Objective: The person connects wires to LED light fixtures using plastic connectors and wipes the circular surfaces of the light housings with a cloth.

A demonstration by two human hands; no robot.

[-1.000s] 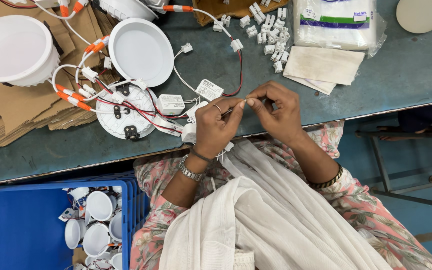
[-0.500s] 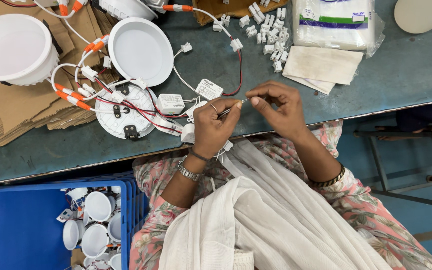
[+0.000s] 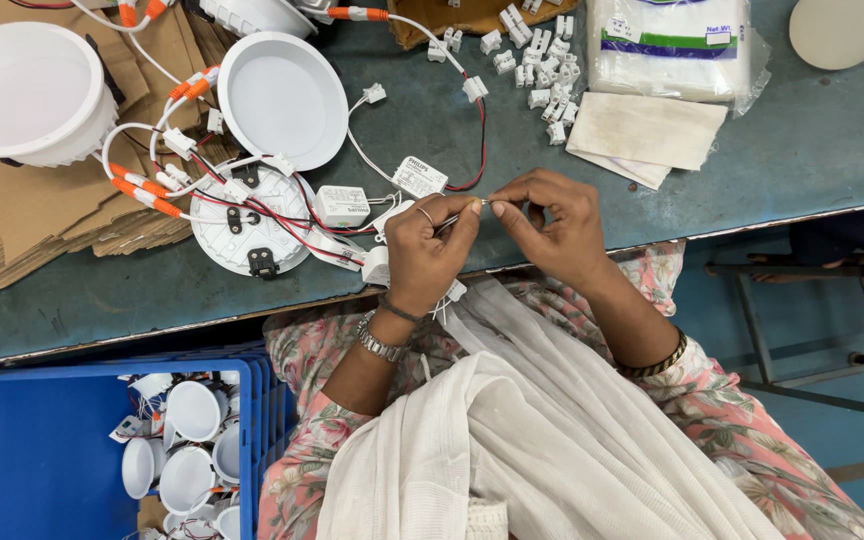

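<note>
A: Item one, hands?

B: Left hand (image 3: 422,250) and right hand (image 3: 552,225) meet at the counter (image 3: 812,150) edge. Fingers of both pinched together on a thin wire end (image 3: 484,203), tips almost touching, just right of the driver box (image 3: 341,206). The wire itself is too small to tell apart clearly.

A: Item two, around the driver box?

B: Left of it, a downlight back (image 3: 242,225) lying face down, red and white leads (image 3: 282,215) tangled across it. Above it, a downlight face (image 3: 282,98), white, round. Far left of it, a white housing (image 3: 22,90) on cardboard (image 3: 42,215). Up and right of it, loose connectors (image 3: 537,55), a folded cloth (image 3: 647,130) and a plastic packet (image 3: 667,45).

A: Item three, below the counter?

B: Blue crate (image 3: 42,450), well below and left of the driver box, holding small white lamp shells (image 3: 187,450).

A: Risks?

B: By my judgement: the pinch is on a very small piece, so a slip of either fingertip could drop it into the lap cloth (image 3: 512,430), hard to find there. A pull on the wire could drag the driver box toward the counter edge, since the leads are tangled. A tug through the tangle might also loosen a joined lead.
</note>
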